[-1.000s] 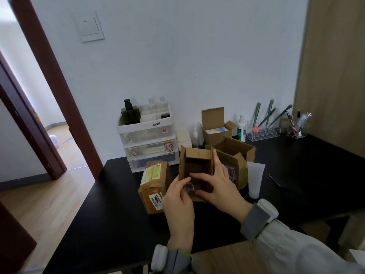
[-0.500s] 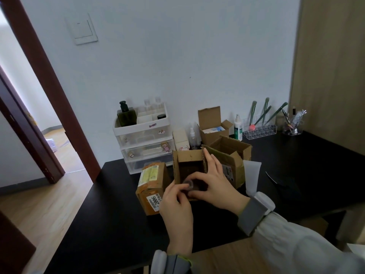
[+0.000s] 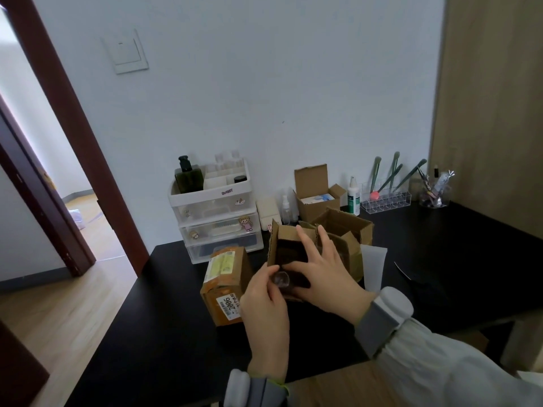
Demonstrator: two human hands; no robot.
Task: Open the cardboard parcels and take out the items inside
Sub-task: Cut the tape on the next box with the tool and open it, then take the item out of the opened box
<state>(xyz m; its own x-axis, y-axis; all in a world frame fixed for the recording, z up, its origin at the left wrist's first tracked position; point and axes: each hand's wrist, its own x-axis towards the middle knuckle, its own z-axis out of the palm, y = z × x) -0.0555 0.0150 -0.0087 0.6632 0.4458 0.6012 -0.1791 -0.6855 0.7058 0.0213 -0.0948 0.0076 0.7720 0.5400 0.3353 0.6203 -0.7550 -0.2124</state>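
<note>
A small open cardboard parcel (image 3: 286, 242) stands on the black table (image 3: 176, 333), its flaps up and its inside dark. My left hand (image 3: 266, 312) pinches a small round clear item (image 3: 280, 279) at the parcel's near edge. My right hand (image 3: 323, 271) rests over the parcel's front and right side, fingers spread, thumb by the same item. A taped sealed parcel (image 3: 226, 284) with labels lies just to the left. A larger open parcel (image 3: 343, 233) sits behind on the right.
White drawer unit (image 3: 214, 212) with bottles stands against the wall. Behind are another open box (image 3: 316, 195), spray bottles (image 3: 353, 198), a clear brush rack (image 3: 386, 198) and a cup of tools (image 3: 435, 192). A white tube (image 3: 373, 267) lies to the right. Doorway at left.
The view has shifted a little. My left hand's fingers have closed more tightly around the small round item at the parcel's mouth; my right hand stays on the parcel.
</note>
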